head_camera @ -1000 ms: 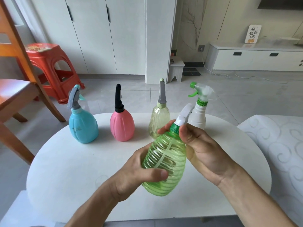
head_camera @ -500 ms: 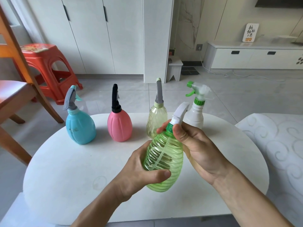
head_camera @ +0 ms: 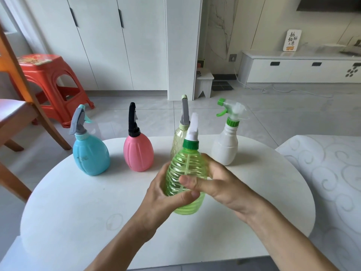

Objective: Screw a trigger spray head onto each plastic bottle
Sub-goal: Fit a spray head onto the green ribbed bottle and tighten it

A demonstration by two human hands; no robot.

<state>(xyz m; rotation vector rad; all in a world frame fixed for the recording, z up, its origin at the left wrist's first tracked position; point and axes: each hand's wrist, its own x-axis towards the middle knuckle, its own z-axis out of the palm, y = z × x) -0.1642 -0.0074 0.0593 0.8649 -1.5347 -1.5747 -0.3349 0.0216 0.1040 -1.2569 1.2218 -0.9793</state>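
- While both hands are wrapping the ribbed translucent green plastic bottle [head_camera: 186, 173], it is hovering upright above the round white desk [head_camera: 78, 202].
- Left hand [head_camera: 166, 194] and right hand [head_camera: 218, 182] are gripping its body.
- White trigger spray head [head_camera: 192, 127] is sitting on top.

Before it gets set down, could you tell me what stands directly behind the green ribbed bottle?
The pale yellow bottle with its grey spray head stands behind the green ribbed bottle; its lower body is covered.
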